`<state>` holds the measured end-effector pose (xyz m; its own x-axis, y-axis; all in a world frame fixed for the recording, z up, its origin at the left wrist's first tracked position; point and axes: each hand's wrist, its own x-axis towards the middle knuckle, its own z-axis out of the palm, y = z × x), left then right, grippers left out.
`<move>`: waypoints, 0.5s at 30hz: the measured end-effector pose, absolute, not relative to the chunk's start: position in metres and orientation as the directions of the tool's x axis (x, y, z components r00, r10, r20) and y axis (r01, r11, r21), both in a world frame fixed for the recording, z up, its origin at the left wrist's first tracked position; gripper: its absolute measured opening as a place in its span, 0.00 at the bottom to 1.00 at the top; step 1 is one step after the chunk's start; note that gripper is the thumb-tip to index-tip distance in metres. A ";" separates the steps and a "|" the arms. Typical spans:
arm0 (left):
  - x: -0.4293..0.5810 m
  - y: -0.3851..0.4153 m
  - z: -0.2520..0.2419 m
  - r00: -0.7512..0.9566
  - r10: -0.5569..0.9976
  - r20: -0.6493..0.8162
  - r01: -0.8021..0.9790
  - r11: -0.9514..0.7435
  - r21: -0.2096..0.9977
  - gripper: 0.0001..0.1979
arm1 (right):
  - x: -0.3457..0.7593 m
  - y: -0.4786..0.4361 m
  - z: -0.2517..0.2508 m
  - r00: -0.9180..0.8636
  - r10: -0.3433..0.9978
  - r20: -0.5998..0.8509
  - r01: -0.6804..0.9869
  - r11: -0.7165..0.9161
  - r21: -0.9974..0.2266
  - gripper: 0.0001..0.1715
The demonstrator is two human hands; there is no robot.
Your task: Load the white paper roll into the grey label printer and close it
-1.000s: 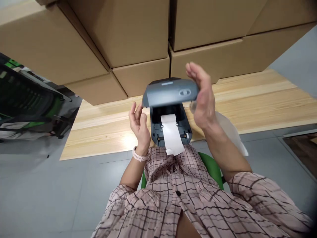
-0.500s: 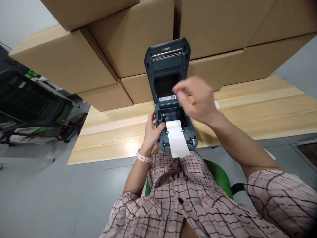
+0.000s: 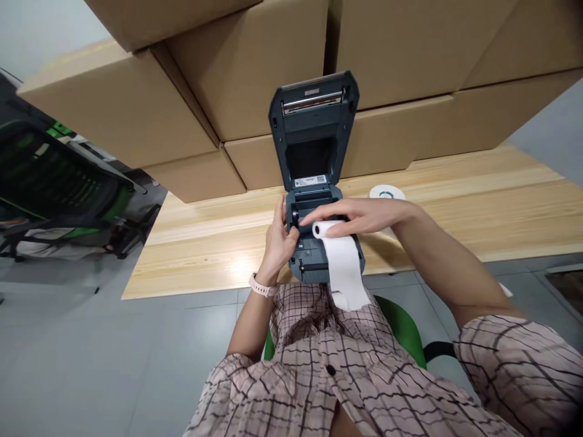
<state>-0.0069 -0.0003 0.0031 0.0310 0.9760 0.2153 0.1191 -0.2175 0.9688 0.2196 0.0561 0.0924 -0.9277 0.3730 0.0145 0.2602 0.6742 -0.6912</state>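
A dark label printer [image 3: 306, 255] stands at the table's front edge with its lid [image 3: 314, 130] raised. My left hand [image 3: 279, 240] grips the printer's left side, its thumb over the inner rim. Over the printer's compartment, my right hand [image 3: 359, 215] holds a small white paper roll [image 3: 327, 229], whose dark core end faces left. The roll is tilted, and its loose strip [image 3: 345, 267] hangs over the front edge towards my lap. A black roll holder at the left of the compartment is partly visible beside my left thumb.
Cardboard boxes [image 3: 268, 67] are stacked behind the printer on the wooden table [image 3: 204, 243]. A white disc-shaped roll [image 3: 387, 193] lies right of the printer, partly behind my right forearm. A black mesh chair [image 3: 59, 182] stands at the left.
My right hand has come down and taken hold of the paper roll. The roll has lifted from its place and shifted right, and its strip hangs further right and lower.
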 end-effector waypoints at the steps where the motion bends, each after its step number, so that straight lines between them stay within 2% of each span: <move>1: -0.008 0.000 0.002 0.041 0.974 0.222 0.106 -0.225 0.969 0.43 | 0.230 0.058 0.097 -0.931 0.364 0.041 0.214 0.630 -0.747 0.31; 4: -0.008 0.000 -0.001 0.051 0.975 0.217 0.092 -0.221 0.971 0.42 | 0.267 0.064 0.109 -0.890 0.429 0.151 0.117 0.536 -0.836 0.29; 6: -0.008 0.000 -0.001 0.038 0.978 0.204 0.092 -0.207 0.974 0.42 | 0.290 0.065 0.113 -0.836 0.521 0.173 0.127 0.491 -0.862 0.30; 10: -0.005 -0.001 0.003 0.010 0.983 0.184 0.103 -0.184 0.977 0.40 | 0.315 0.066 0.116 -0.716 0.692 0.096 0.293 0.422 -0.858 0.37; 15: -0.005 -0.003 0.007 0.007 0.980 0.201 0.131 -0.200 0.971 0.36 | 0.322 0.078 0.117 -0.678 0.735 -0.024 0.491 0.428 -0.759 0.32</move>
